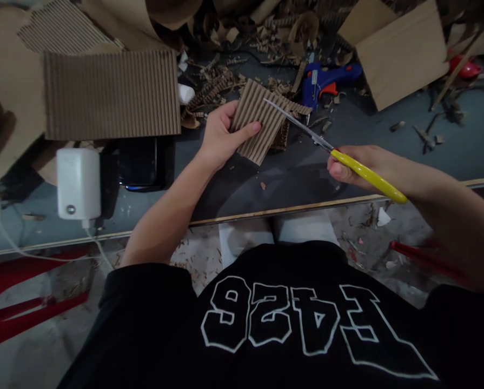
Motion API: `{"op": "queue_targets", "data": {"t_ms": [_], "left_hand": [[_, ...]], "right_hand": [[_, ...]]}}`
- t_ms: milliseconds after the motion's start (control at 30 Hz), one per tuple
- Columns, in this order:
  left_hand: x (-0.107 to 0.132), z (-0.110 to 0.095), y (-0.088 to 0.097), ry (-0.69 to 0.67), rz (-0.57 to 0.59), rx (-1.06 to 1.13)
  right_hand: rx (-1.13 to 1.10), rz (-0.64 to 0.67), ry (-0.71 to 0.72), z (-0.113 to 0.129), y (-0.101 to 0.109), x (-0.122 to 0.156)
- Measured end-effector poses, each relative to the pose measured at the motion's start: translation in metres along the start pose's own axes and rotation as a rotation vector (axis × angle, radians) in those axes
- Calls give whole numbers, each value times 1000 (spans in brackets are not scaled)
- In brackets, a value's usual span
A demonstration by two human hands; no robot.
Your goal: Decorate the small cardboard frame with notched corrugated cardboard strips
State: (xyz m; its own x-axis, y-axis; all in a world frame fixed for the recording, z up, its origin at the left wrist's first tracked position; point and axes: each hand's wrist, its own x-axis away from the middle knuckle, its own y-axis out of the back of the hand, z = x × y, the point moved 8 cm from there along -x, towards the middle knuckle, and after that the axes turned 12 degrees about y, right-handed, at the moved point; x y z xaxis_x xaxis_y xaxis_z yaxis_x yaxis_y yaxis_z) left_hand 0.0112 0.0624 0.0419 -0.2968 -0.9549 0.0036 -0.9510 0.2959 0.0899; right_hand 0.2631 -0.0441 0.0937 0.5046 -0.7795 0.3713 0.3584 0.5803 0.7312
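My left hand (225,132) grips a small piece of corrugated cardboard (254,108), thumb on its ridged face and fingers behind it. Yellow-handled scissors (357,172) are in my right hand (357,162), which is closed around the handle. Their blades point up and left, and the tips lie over the right part of the cardboard piece. Whether the blades are apart cannot be made out. Behind the piece's right edge lie a narrow corrugated strip (300,108) and another brown scrap, partly hidden.
A blue glue gun (317,81) lies beyond the scissors. Larger cardboard sheets (112,94) are at left, with a cut panel (404,54) at right. A white charger (78,183) with a cable and a dark phone-like object (138,162) sit near the table's front edge. Cardboard shavings litter the back.
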Motion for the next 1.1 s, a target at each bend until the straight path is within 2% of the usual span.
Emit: {"op": "queue_targets", "data": {"t_ms": [400,633,733,967,1100], "left_hand": [[-5,5,7,-12,-17,-73],[-6,3,7,-60,8,-82],[-9,6,8,-59,6,-79],[-5,6,4,21,20,-40],[-1,9,-3,114,86,6]], "right_hand": [[22,-47,29,5,3,-1],[24,-116,-57,-12,-2,-3],[110,-149,-59,-12,2,-3],[276,-85,-97,2,7,-3],[314,-88,-63,7,5,-4]]}}
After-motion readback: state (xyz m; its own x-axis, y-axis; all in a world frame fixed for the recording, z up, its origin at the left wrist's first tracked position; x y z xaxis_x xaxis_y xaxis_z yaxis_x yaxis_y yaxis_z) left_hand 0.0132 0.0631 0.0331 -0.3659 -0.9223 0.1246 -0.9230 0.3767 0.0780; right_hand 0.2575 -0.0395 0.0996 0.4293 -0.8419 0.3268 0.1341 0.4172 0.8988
